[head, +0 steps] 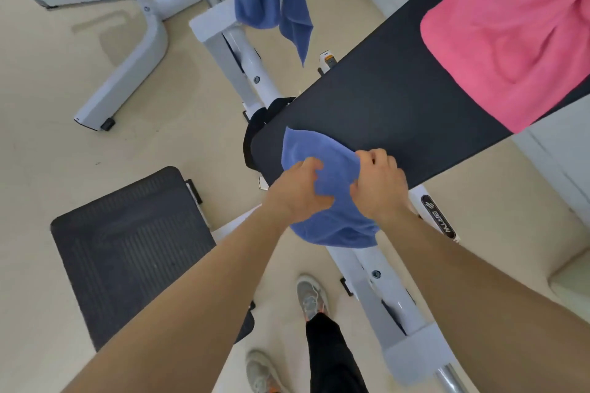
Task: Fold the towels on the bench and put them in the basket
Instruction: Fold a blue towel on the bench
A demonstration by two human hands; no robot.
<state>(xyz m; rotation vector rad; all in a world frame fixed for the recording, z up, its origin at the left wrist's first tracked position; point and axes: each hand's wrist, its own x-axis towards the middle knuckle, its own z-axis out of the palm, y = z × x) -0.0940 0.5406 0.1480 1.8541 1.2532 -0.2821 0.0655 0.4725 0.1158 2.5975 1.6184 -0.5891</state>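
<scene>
Blue towel (pixel 322 169) on bench (pixel 399 112) edge, left hand (pixel 298 193) and right hand (pixel 378 185) both gripping it

label (pixel 438 215) on bench frame (pixel 388 289): txt unreadable

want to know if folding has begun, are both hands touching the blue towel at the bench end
Touching. The head view shows the left hand and right hand on the blue towel, fingers curled into its cloth at the bench edge.

Arms outstretched; left hand (pixel 300 193) and right hand (pixel 380 187) grip the towel (pixel 335 230).
</scene>
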